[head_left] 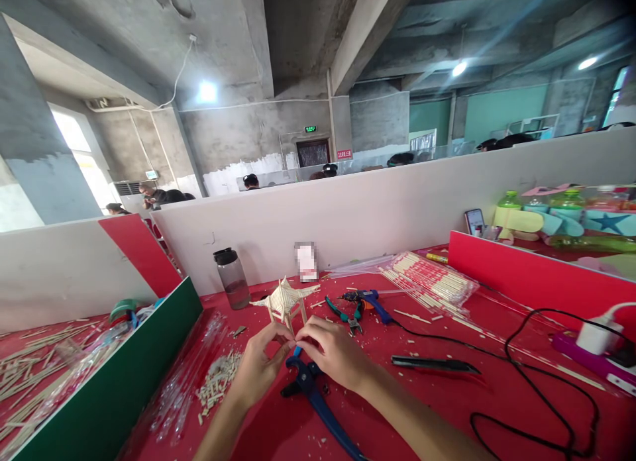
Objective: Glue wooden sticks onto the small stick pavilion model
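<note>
My left hand (263, 358) and my right hand (332, 352) meet at the middle of the table, fingertips pinched together. Whatever lies between the fingertips is too small or hidden to make out. Directly beyond them stands a small pavilion model (284, 299) of pale wooden sticks, with a pointed roof and thin posts; the fingers cover the lower posts. Below the fingertips lies a blue-handled cutter (318, 398), its jaw end close to both hands. Whether the fingers touch the model or the cutter, I cannot tell.
Beyond my right hand lie green-handled pliers (350, 314), a blue glue gun (375, 305) and a black utility knife (434, 364). Bundled sticks (432, 282) lie farther back. A bottle (232, 279) stands left; cut stick pieces (218, 381) are heaped nearby. A black cable (527, 381) loops at right.
</note>
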The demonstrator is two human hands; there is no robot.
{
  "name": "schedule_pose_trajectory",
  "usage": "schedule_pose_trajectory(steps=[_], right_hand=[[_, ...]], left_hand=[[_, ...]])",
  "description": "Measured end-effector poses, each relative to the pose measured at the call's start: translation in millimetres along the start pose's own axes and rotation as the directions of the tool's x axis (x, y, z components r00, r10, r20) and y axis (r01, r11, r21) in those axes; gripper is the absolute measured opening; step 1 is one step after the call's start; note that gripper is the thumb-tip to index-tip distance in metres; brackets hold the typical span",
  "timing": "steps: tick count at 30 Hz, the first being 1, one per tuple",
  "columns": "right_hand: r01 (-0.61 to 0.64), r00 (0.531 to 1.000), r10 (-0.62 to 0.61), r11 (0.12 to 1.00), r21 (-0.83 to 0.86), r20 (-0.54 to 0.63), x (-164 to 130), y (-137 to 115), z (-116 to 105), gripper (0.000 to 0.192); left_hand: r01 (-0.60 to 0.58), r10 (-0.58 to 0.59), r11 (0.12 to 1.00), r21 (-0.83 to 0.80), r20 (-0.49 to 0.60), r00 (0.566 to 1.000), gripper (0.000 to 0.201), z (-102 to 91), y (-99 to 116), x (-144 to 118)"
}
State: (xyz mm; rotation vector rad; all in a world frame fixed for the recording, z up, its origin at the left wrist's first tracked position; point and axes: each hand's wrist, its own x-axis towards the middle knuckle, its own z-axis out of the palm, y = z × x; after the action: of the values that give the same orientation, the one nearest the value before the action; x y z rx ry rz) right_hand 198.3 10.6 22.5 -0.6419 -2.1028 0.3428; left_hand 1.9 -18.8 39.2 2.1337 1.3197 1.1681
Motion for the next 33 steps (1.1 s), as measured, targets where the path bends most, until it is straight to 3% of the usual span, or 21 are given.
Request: schedule_pose_trajectory(steps=[8, 13, 17, 20, 22, 24, 28, 33], right_hand=[[-0.003, 1.000, 0.003, 1.000, -0.018, 0.005, -1.0, 4.5, 1.2, 0.009], [-0.022, 1.000, 0.022, 1.000, 0.003, -0.008, -1.0, 1.8, 0.1, 0.008], [-0.050, 0.998, 0.051, 0.998, 0.025, -0.039, -0.8, 6.7, 1.8, 0.009], [-0.070, 0.993, 0.073, 0.997, 0.033, -0.090, 0.0, 15.8, 2.0, 0.010], [-0.090, 0.988, 0.093, 0.996, 0.029, -0.127, 1.1, 22.9, -0.5, 0.010], [-0.116, 0.978, 0.118, 0.993, 0.023, -0.174, 2.4, 29.9, -5.4, 0.010], [-0.150, 0.953, 0.147, 0.989, 0.010, -0.266, 4.6, 42.0, -19.3, 0.012], [-0.176, 0.937, 0.164, 0.984, -0.012, -0.308, 4.8, 51.9, -32.7, 0.015]], left_hand=[[0.051, -0.053, 0.988, -0.143, -0.009, 0.999, 0.019, 5.5, 0.7, 1.2], [0.045, -0.046, 0.990, -0.136, -0.002, 0.999, 0.021, 3.5, -1.4, 1.6], [0.051, -0.050, 0.998, -0.047, 0.020, 0.999, 0.023, -13.0, -16.0, 5.2], [0.092, -0.094, 0.983, 0.161, 0.007, 0.996, 0.020, -40.3, -43.0, 6.0], [0.203, -0.179, 0.904, 0.376, -0.098, 0.979, 0.015, -62.6, -62.2, 3.5], [0.363, -0.280, 0.797, 0.483, -0.236, 0.930, 0.013, -83.5, -75.6, -0.7], [0.543, -0.327, 0.677, 0.497, -0.458, 0.827, 0.022, -109.5, -77.2, -8.9], [0.603, -0.287, 0.637, 0.480, -0.578, 0.764, 0.027, -119.8, -63.9, -16.2]])
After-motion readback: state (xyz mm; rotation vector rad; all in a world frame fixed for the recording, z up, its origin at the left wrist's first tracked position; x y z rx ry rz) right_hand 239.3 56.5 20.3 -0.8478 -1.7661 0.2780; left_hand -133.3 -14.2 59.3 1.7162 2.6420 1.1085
